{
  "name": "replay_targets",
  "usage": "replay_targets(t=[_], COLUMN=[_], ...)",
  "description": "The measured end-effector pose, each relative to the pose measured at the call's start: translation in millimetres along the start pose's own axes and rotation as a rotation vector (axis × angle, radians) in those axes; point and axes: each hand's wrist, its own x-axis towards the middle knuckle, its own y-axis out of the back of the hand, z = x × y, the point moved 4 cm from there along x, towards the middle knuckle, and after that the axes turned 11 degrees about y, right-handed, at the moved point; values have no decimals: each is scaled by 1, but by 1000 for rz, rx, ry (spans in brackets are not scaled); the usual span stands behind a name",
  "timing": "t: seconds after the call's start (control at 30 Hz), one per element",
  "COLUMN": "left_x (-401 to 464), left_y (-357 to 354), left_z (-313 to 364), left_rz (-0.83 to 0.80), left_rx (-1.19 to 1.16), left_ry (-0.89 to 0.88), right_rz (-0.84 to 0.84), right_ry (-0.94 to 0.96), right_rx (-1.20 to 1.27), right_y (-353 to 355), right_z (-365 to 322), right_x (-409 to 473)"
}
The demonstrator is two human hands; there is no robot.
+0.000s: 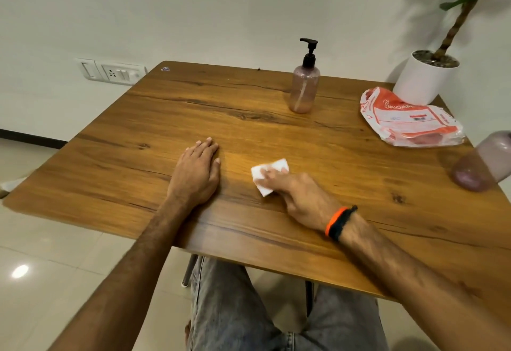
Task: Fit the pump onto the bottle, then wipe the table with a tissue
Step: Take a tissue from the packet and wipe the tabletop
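Note:
A clear pinkish bottle (303, 89) stands upright near the far edge of the wooden table (276, 135), with a black pump (309, 52) seated on its neck. My right hand (298, 195) presses a folded white tissue (266, 173) flat on the tabletop near the front middle, fingers on top of it. My left hand (197, 171) lies palm down on the table to the left of the tissue, holding nothing, fingers together and extended.
An orange and white tissue pack (409, 121) lies at the right side. A white pot with a plant (423, 79) stands at the far right corner. A second pinkish bottle (481, 162) lies at the right edge. My knees are under the front edge.

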Motion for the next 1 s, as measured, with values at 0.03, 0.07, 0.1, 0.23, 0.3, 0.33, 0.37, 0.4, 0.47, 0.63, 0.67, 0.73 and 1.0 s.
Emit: replay_targets(t=[0.03, 0.07, 0.1, 0.23, 0.3, 0.33, 0.37, 0.4, 0.47, 0.63, 0.67, 0.73, 1.0], left_x=[0, -1, -1, -2, -2, -2, -3, -3, -3, -4, -4, -3, -5], left_y=[0, 0, 0, 3, 3, 3, 3, 3, 4, 3, 3, 4, 9], left_z=[0, 0, 1, 3, 3, 3, 3, 3, 3, 3, 3, 2, 5], left_rz=[3, 2, 1, 4, -1, -7, -13, -18, -15, -19, -21, -29, -66], left_rx=[2, 3, 3, 3, 8, 7, 5, 3, 4, 17, 18, 16, 12], left_ry=[2, 2, 0, -2, 1, 2, 1, 0, 2, 12, 12, 7, 8], right_rz=[-16, -39, -76, -151, -78, -22, 42, 109, 274, 539, 534, 536, 611], right_ry=[36, 73, 110, 263, 247, 208, 154, 86, -63, -427, -465, -515, -561], right_rx=[19, 42, 59, 154, 318, 386, 437, 493, 693, 1148, 1159, 1149, 1072], right_y=[-4, -8, -13, -24, -18, -14, -9, -4, 3, 4, 3, 2, 6], right_z=[-14, -27, -39, -70, -72, -67, -59, -50, -31, 2, 5, 9, 11], right_x=[-9, -17, -24, -43, -45, -45, -43, -41, -36, -25, -24, -22, -20])
